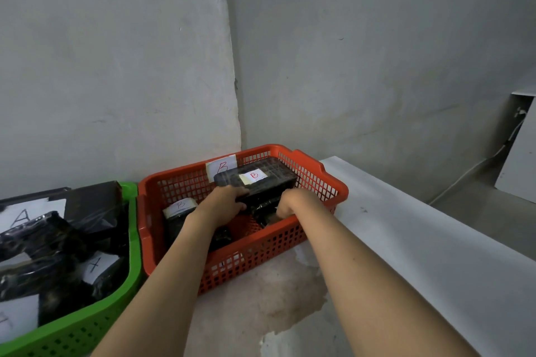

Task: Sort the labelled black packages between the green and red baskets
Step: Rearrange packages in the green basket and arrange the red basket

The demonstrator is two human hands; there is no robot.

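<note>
Both hands reach into the red basket [316,174]. Left hand [224,202] and right hand [291,202] clasp the near side of a black package [269,182] marked B, by the far wall. Right fingers are partly hidden, apparently curled under. Green basket [132,243], touching the red's left edge, holds A packages [43,238].
</note>
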